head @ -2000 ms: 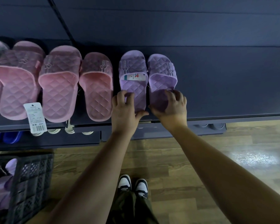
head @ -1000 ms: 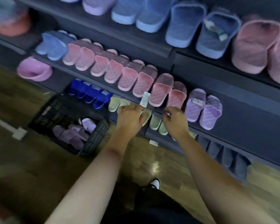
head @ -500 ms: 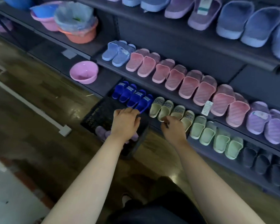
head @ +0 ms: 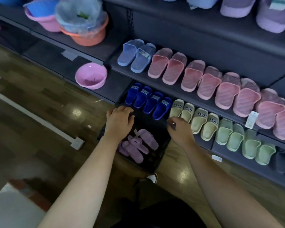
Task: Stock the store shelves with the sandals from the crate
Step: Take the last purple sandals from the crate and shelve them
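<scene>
Floor [head: 39,102]: wood-look planks, glossy, with light glare. Crate [head: 161,155]: dark plastic. Shelving [head: 204,46]: dark, matt finish. Pink sandals [head: 227,89]: quilted texture, soft sheen. Basins [head: 91,78]: smooth glossy plastic, far left. Hanging tag [head: 251,120]: white paper.

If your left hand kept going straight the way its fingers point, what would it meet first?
Probably the dark blue sandals on the bottom shelf: the left hand points up-frame over the crate's far rim. Depth is unclear, so it may catch that rim first.

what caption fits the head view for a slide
Both hands reach over a black crate of purple sandals.
</scene>
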A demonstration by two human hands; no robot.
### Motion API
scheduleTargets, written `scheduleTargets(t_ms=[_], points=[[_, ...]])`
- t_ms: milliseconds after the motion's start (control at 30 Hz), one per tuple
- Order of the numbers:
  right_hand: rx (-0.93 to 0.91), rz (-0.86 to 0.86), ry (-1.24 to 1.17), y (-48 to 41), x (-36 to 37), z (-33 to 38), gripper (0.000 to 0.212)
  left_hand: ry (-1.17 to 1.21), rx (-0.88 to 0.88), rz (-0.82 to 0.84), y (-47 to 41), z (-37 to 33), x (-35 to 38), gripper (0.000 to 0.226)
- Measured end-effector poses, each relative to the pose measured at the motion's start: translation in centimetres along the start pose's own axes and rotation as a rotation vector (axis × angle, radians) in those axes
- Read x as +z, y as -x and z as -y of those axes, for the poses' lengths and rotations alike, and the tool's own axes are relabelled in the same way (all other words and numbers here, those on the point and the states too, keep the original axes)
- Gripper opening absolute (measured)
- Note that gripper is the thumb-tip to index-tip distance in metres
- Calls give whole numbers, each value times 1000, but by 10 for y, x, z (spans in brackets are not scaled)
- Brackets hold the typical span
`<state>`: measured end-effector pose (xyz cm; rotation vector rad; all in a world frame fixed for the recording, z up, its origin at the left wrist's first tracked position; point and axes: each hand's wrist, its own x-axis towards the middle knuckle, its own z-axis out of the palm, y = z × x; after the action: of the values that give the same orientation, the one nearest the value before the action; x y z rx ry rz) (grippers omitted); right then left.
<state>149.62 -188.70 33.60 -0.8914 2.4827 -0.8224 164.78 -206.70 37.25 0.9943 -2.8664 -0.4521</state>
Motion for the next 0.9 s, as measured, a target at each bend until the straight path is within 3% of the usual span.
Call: scheduleTargets(t_ms=[267,500,633,767,900], points=[[145,24,-7,-59,52,5,20,-11,8,136,-59,79,30,28],[227,-20,79,-101,123,-18,20,-16,179,284,-128,134,94,28],[260,-22,158,-120,188,-44,15,-12,263,326,-153,176,154,28],[354,-27,102,-135,266,-92,22,11,272,328,-166,217,239,26],[331,72,89,-156,352,-157,35,33,258,334,-173,251,338,25]])
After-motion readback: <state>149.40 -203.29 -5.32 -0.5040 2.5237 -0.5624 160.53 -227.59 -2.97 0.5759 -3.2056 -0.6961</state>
